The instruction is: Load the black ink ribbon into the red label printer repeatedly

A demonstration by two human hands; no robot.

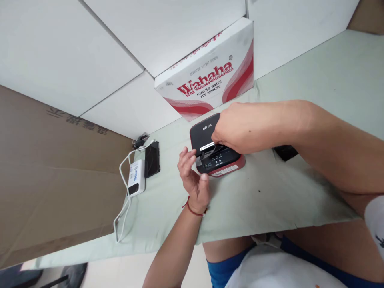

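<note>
1. Black-and-red appliance (201, 137): near the tabletop's (163, 208) far edge, before the Wahaha box (207, 78), partly covered.
2. Left hand (195, 178): spread at its left corner.
3. Right hand (232, 128): curled over it, fingertips hidden; cannot tell whether pinching.
4. Forearm hides part of a black object (285, 152).

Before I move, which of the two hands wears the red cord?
The left hand: the red cord circles its wrist. The right hand, over the red-and-black device, shows a bare wrist.
</note>
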